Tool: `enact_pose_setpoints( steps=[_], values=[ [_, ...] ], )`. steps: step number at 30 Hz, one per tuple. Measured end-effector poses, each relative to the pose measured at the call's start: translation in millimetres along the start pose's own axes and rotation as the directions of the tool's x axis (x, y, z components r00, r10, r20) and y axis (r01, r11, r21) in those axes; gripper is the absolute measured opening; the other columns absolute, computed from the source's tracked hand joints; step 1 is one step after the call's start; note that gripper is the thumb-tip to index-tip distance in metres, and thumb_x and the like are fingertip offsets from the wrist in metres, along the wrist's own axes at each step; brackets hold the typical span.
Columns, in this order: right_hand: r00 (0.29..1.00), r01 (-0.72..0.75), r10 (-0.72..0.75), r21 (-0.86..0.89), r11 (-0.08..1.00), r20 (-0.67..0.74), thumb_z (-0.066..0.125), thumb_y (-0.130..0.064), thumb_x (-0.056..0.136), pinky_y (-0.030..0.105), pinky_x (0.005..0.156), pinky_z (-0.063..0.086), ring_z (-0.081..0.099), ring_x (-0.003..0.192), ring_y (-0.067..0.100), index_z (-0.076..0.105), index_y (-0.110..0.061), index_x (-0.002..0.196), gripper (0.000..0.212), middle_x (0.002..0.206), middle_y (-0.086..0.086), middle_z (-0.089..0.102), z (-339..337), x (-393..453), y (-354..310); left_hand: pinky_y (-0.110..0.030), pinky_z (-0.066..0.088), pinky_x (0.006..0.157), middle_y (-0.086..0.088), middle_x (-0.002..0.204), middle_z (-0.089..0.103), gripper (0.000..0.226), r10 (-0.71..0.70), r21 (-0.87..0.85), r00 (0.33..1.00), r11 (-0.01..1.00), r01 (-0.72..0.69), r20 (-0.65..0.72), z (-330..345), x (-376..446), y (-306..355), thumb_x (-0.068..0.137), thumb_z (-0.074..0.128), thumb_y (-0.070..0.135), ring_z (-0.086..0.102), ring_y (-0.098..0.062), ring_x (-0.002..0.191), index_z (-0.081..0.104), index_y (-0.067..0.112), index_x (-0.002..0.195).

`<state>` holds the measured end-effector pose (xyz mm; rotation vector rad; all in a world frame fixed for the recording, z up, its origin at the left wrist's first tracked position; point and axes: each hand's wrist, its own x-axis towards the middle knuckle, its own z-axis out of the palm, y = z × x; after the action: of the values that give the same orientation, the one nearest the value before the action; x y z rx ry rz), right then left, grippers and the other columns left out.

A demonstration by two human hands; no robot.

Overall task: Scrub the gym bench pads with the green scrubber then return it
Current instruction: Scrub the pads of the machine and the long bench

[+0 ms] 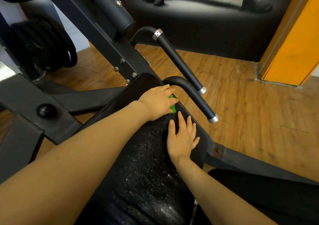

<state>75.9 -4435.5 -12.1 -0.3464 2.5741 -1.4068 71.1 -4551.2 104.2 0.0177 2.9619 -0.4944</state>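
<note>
The left hand (158, 102) lies over the green scrubber (172, 106), fingers laid across it, pressing it onto the black pad (138, 155) near the pad's far edge. Just beside it, nearer the body, the right hand (183, 138) rests flat on the wet, speckled pad with fingers spread wide. Two black handles (179, 60) stand beyond the fingertips.

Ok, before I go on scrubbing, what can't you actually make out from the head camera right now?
- Green scrubber: mostly hidden under the left hand; only a green edge shows, so its shape and the grip on it are unclear.
- Bench pad: its near end is cut off by the bottom edge, and both forearms cover parts.
- Pad under the right hand: covered by the flat palm.
- Where the scrubber gets returned: not in view.
</note>
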Motion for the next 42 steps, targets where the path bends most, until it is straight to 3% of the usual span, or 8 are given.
enact_pose_setpoints(
  steps=[4, 16, 23, 27, 33, 37, 42],
  values=[
    [0.994, -0.105, 0.105, 0.02, 0.994, -0.01, 0.037, -0.049, 0.101, 0.05, 0.12, -0.006, -0.007, 0.151, 0.019, 0.025, -0.041, 0.152, 0.052, 0.165, -0.003, 0.001, -1.6, -9.7, 3.1, -0.038, 0.008, 0.12, -0.007, 0.163, 0.011, 0.051, -0.004, -0.006, 1.0, 1.0, 0.004, -0.009, 2.8, -4.3, 1.6, 0.104, 0.037, 0.035, 0.003, -0.026, 0.15, 0.025, 0.026, 0.153],
    [0.983, -0.173, 0.174, 0.027, 0.985, -0.054, 0.037, -0.039, 0.104, 0.05, 0.12, -0.003, -0.002, 0.151, 0.021, 0.029, -0.039, 0.15, 0.047, 0.164, -0.001, 0.01, -9.0, -13.7, 22.9, -0.031, 0.004, 0.12, -0.002, 0.164, 0.001, 0.051, 0.042, -0.019, 0.999, 0.999, -0.042, 0.007, 12.7, -88.2, 11.8, 0.104, 0.035, 0.037, 0.001, -0.02, 0.15, 0.021, 0.029, 0.153],
    [0.953, -0.29, 0.297, 0.104, 0.951, -0.059, 0.037, -0.04, 0.104, 0.051, 0.12, 0.002, 0.003, 0.151, 0.023, 0.029, -0.037, 0.151, 0.048, 0.163, 0.0, 0.015, -19.7, -8.8, 28.0, -0.037, 0.013, 0.119, -0.006, 0.163, 0.005, 0.049, -0.026, -0.018, 1.0, 0.999, 0.026, -0.001, 8.7, -55.0, 26.8, 0.104, 0.039, 0.028, 0.0, -0.025, 0.15, 0.027, 0.026, 0.152],
    [0.971, -0.218, 0.228, 0.121, 0.968, -0.076, 0.037, -0.037, 0.105, 0.05, 0.121, 0.009, 0.01, 0.15, 0.022, 0.031, -0.034, 0.151, 0.047, 0.162, -0.001, 0.021, -21.8, -9.0, 23.5, -0.04, 0.012, 0.12, -0.008, 0.163, 0.008, 0.049, -0.027, -0.033, 1.0, 0.999, 0.027, -0.011, 11.0, -22.4, 36.4, 0.103, 0.043, 0.024, 0.002, -0.027, 0.15, 0.032, 0.024, 0.151],
    [0.978, -0.087, 0.157, 0.415, 0.906, -0.137, 0.044, -0.015, 0.102, 0.036, 0.115, 0.032, 0.041, 0.137, 0.015, 0.047, -0.02, 0.142, 0.04, 0.146, 0.0, 0.048, -28.3, -6.5, 9.6, -0.038, 0.001, 0.12, -0.003, 0.163, 0.008, 0.055, 0.087, -0.085, 0.996, 0.993, -0.087, -0.004, 4.8, -26.9, 15.3, 0.103, 0.032, 0.045, 0.0, -0.021, 0.15, 0.02, 0.029, 0.154],
    [0.969, -0.027, 0.148, 0.506, 0.862, -0.199, 0.041, -0.016, 0.103, 0.035, 0.113, 0.035, 0.045, 0.132, 0.013, 0.051, -0.018, 0.139, 0.037, 0.141, -0.001, 0.053, -24.2, -9.3, -12.4, -0.035, -0.002, 0.119, -0.001, 0.163, 0.009, 0.055, 0.044, -0.05, 0.998, 0.998, -0.047, -0.053, -7.3, -40.6, -15.5, 0.103, 0.021, 0.049, 0.001, -0.019, 0.15, 0.016, 0.031, 0.154],
    [0.985, 0.086, 0.01, 0.531, 0.843, -0.175, 0.036, -0.024, 0.105, 0.031, 0.115, 0.029, 0.038, 0.133, 0.006, 0.048, -0.022, 0.141, 0.038, 0.145, -0.004, 0.045, -9.9, -21.6, -40.3, -0.038, -0.001, 0.12, -0.002, 0.164, 0.007, 0.052, -0.059, 0.021, 0.998, 0.998, 0.06, -0.029, -11.7, -44.5, -48.7, 0.104, 0.027, 0.044, -0.001, -0.02, 0.15, 0.021, 0.032, 0.154]
  ],
)
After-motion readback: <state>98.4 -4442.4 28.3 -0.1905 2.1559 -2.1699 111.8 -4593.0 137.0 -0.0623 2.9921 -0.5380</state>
